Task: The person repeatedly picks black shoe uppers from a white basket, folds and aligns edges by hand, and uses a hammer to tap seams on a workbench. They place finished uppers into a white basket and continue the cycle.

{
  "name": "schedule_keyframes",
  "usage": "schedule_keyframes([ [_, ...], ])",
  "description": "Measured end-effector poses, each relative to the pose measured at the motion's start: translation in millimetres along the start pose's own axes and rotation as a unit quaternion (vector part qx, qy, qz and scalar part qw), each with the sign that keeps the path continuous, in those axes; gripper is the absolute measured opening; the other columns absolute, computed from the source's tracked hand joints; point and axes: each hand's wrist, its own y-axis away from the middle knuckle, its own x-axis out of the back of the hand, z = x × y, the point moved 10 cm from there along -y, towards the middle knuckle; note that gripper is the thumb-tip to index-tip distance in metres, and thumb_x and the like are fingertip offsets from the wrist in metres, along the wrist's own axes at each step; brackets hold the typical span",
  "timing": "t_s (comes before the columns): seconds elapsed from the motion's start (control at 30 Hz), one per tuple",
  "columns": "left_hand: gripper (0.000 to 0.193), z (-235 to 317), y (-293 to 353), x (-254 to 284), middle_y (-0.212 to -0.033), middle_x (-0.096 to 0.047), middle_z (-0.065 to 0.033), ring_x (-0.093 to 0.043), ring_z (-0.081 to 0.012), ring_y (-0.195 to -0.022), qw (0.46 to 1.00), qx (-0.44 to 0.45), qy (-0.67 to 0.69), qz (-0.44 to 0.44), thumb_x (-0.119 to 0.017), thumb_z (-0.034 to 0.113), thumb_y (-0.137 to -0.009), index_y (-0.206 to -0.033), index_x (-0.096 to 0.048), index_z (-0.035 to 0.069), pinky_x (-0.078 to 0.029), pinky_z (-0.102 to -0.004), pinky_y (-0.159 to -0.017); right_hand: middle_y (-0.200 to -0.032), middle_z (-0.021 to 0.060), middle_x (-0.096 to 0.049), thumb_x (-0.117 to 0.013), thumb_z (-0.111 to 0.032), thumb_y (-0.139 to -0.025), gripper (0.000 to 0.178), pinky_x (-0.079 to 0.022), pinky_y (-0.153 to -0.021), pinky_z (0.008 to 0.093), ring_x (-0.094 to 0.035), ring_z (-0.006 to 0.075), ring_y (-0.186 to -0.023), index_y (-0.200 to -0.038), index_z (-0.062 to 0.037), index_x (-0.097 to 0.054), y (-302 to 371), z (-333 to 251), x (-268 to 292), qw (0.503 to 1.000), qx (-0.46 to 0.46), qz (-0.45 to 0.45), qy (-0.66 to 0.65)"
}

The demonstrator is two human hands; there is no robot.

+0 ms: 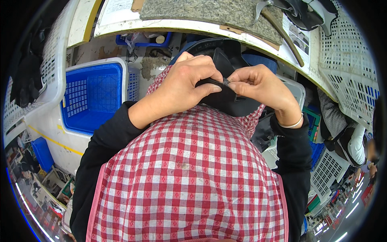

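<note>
A black leather shoe upper [229,103] rests on my lap at the table's near edge, its folded part standing up behind my fingers. My left hand [189,80] is closed, thumb and fingers pinching the upper's edge. Close beside it, my right hand [258,84] pinches the same edge with thumb and forefinger. A small pale, shiny bit [226,81] shows between the fingertips of both hands; what it is I cannot make out. The checked red-and-white apron [185,161] covers my lap under the upper.
Ahead stands a white table [121,24] with a grey stone slab [209,14] and a wooden-handled hammer [284,38]. Black pieces [302,14] lie at its far right. A blue-lined crate [94,94] is on the left; white perforated baskets [346,60] flank both sides.
</note>
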Motion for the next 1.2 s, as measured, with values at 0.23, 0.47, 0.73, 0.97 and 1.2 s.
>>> schedule_keyframes([
  [0.23,0.015,7.3,3.4,1.4,-0.086,-0.069,-0.0018,-0.063,-0.0167,-0.082,0.998,-0.06,0.021,0.011,-0.083,0.007,-0.079,-0.09,-0.074,0.009,-0.038,-0.0335,-0.084,-0.083,0.0032,-0.072,-0.071,-0.018,-0.098,0.022,-0.055,-0.065,0.0231,-0.065,0.0083,-0.068,-0.106,0.0027,-0.075,-5.1,13.8,-2.5,0.997,-0.056,0.038,-0.027],
  [0.47,0.01,16.2,8.2,-4.9,-0.086,-0.069,-0.0013,-0.062,-0.0158,-0.081,0.989,-0.135,0.035,-0.047,-0.081,0.009,-0.081,-0.089,-0.074,0.009,-0.039,-0.0334,-0.084,-0.084,0.0052,-0.072,-0.071,-0.018,-0.098,0.023,-0.057,-0.063,0.0239,-0.067,0.0102,-0.067,-0.104,0.0038,-0.075,-2.9,27.9,-12.5,0.993,-0.094,0.043,-0.053],
  [0.73,0.017,-15.7,-15.6,-3.7,-0.086,-0.067,-0.003,-0.062,-0.0184,-0.081,0.993,-0.029,0.065,-0.098,-0.082,0.016,-0.085,-0.093,-0.071,0.005,-0.046,-0.0338,-0.08,-0.075,0.0125,-0.071,-0.07,-0.015,-0.095,0.019,-0.055,-0.061,0.0322,-0.07,0.022,-0.064,-0.101,0.003,-0.073,6.0,-20.1,4.8,0.969,0.02,0.19,0.158],
  [0.97,0.028,-34.8,-28.7,-3.7,-0.083,-0.065,-0.0053,-0.064,-0.0148,-0.081,0.986,0.06,0.094,-0.126,-0.082,0.019,-0.089,-0.108,-0.067,0.004,-0.051,-0.0331,-0.078,-0.085,0.0163,-0.07,-0.07,-0.01,-0.094,0.01,-0.055,-0.064,0.0391,-0.07,0.0351,-0.078,-0.101,-0.003,-0.071,24.8,-56.9,-2.4,0.904,0.155,0.267,0.295],
  [1.2,0.016,-38.1,-29.7,-12.8,-0.083,-0.064,-0.0032,-0.062,-0.0149,-0.079,0.978,0.067,0.136,-0.145,-0.082,0.014,-0.088,-0.097,-0.076,0.002,-0.05,-0.0324,-0.074,-0.086,0.015,-0.071,-0.073,-0.009,-0.092,0.011,-0.056,-0.065,0.0354,-0.07,0.032,-0.075,-0.101,-0.002,-0.072,35.3,-67.0,-12.1,0.851,0.21,0.298,0.377],
])
